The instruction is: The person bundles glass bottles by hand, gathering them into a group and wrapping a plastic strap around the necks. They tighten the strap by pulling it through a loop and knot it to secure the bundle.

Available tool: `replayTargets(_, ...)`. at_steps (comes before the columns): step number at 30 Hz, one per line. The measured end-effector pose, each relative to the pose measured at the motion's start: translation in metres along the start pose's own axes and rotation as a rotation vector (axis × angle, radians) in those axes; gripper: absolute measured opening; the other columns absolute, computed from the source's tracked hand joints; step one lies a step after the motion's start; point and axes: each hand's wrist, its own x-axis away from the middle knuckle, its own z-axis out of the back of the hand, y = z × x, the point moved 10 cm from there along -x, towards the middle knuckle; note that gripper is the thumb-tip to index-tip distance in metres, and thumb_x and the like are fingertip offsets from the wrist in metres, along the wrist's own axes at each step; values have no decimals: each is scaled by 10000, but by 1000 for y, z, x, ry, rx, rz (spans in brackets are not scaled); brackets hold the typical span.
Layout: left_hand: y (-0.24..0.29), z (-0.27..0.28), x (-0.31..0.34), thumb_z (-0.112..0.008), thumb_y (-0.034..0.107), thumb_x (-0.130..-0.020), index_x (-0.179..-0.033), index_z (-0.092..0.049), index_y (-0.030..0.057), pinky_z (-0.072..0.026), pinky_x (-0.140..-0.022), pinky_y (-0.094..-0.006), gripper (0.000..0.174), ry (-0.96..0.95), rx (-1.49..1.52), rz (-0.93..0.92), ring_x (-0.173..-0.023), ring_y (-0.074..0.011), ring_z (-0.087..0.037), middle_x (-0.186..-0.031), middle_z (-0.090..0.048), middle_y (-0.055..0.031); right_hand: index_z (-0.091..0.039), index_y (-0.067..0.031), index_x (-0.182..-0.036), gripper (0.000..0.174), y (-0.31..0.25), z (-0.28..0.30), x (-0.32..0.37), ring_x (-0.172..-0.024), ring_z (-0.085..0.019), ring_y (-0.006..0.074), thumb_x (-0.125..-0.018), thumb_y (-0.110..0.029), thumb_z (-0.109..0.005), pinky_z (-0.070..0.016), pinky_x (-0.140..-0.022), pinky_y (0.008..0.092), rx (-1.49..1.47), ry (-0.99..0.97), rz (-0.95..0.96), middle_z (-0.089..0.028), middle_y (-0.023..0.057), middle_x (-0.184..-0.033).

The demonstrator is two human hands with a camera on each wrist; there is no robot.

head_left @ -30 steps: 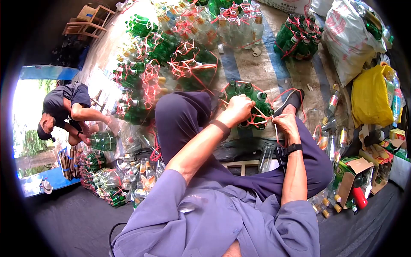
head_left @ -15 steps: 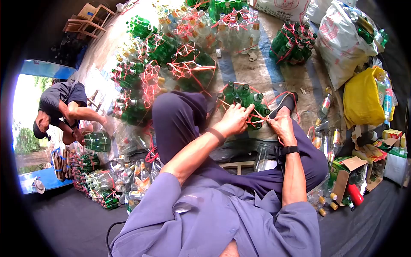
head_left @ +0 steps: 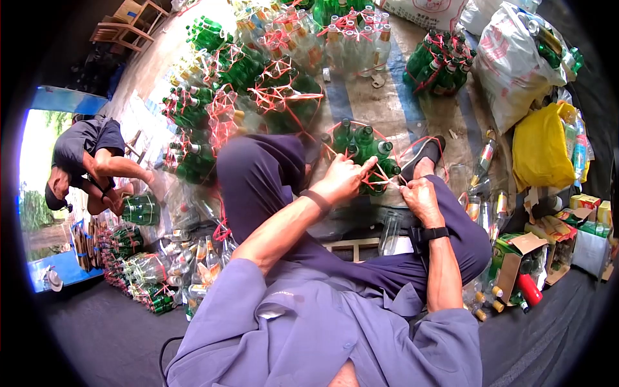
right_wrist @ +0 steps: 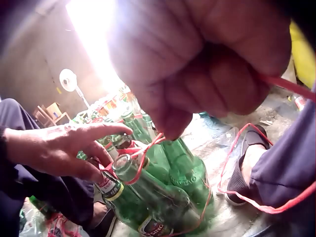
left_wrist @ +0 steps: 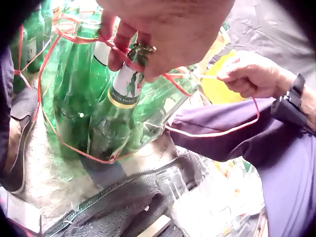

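A bundle of green glass bottles stands between the person's legs, bound with pinkish-red plastic string around its necks and lower sides. My left hand is over the near necks, its index finger extended across the tops. In the left wrist view, its thumb and other fingers close around the neck of a green bottle with a white label. My right hand is right of the bundle, pinching a taut length of string that runs from the necks. A loose loop of string hangs below this hand.
Many tied bottle bundles stand left and beyond. A white sack, a yellow bag and cartons are at right. Loose clear bottles lie close by. Another person bends over a bundle at far left.
Both hands have come slightly closer to the body. The left index finger has straightened over the necks, while the right hand keeps its pinch on the string. The view has shifted slightly.
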Motion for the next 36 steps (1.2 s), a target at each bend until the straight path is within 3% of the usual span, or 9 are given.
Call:
replayTargets(4,-1,5,12,-651,161,-775,-1493,-405,110,-429,-821,-399,761,55,46,-78,-821,-245,-664,-815,-693,-63,-696,30,-701,244,-15,-10,2,-722,-656,446,-778,-188,-617,-542,-701,497,53,-91,58,-628,276,-701)
replayTargets(8,2,7,11,-686,252,-751,-1457,-436,75,-429,-897,-434,770,8,115,16,-1017,-307,-621,-1089,-678,-141,-701,31,-703,228,-14,-14,-3,-723,-657,449,-753,-172,-611,-547,-725,505,87,-142,54,-632,279,-706)
replayTargets(9,4,5,8,-711,331,-742,-1435,-443,35,-397,-978,-465,800,0,205,70,-1165,-348,-545,-1257,-597,-189,-707,27,-704,228,-16,-14,-3,-730,-661,445,-754,-175,-615,-550,-735,500,113,-126,67,-643,274,-715)
replayTargets(12,32,33,6,-723,399,-760,-1426,-433,3,-359,-1027,-485,827,217,216,44,-1243,-357,-486,-1325,-542,-206,-720,21,-708,229,-17,-12,-4,-746,-671,435,-755,-182,-624,-555,-756,491,145,-95,90,-664,263,-741)
replayTargets(14,44,16,-1,-752,427,-770,-1458,-378,-8,-323,-1062,-496,897,151,251,99,-1302,-367,-436,-1394,-476,-223,-726,18,-711,230,-19,-10,-3,-756,-675,430,-755,-185,-629,-557,-768,488,152,-81,100,-674,258,-757)
replayTargets(18,41,-12,-2,-754,381,-774,-1497,-307,-10,-302,-1087,-505,936,262,185,229,-1344,-393,-392,-1452,-413,-251,-734,19,-738,233,-15,-8,-4,-778,-681,419,-753,-193,-639,-558,-783,483,135,-105,19,-682,252,-773)
replayTargets(19,39,-7,-2,-747,409,-765,-1475,-347,-22,-343,-1002,-497,922,330,168,237,-1264,-380,-436,-1415,-431,-254,-733,19,-744,231,-14,-7,-4,-780,-682,418,-752,-192,-641,-558,-784,483,127,-98,12,-682,250,-772)
replayTargets(23,30,-18,-6,-760,432,-739,-1444,-387,-35,-377,-923,-488,924,257,241,336,-1166,-357,-484,-1280,-497,-208,-729,14,-734,223,-12,-5,-7,-785,-685,412,-755,-191,-645,-559,-781,486,100,-37,10,-684,248,-773)
replayTargets(36,23,-26,-14,-679,295,-738,-1255,-517,-31,-440,-829,-454,633,323,255,375,-1042,-330,-568,-1099,-573,-173,-747,-21,-770,223,24,-9,-8,-852,-689,390,-783,-233,-678,-554,-811,472,218,-7,-75,-705,217,-839)
